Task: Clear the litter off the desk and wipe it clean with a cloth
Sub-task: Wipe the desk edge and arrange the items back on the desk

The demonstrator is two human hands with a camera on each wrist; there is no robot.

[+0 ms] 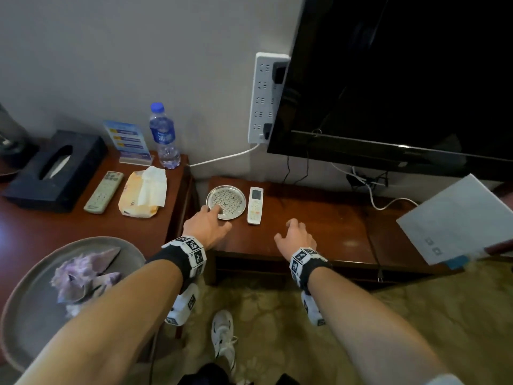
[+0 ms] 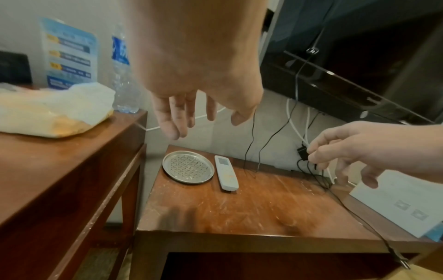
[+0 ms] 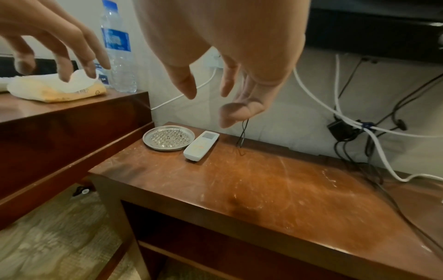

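Observation:
On the low wooden desk a round perforated metal tray lies at the back left, with a white remote beside it. My left hand hovers over the tray's near edge with straight, relaxed fingers and nothing in it. From the left wrist the left hand is seen well above the tray. My right hand hangs empty over the middle of the desk with loosely curled fingers; in the right wrist view the right hand is above the scratched, smeared desk top.
A higher desk on the left holds a tissue pack, grey remote, black tissue box, water bottle and a sign. A round grey tray holds crumpled purple stuff. TV, cables and a white box are right.

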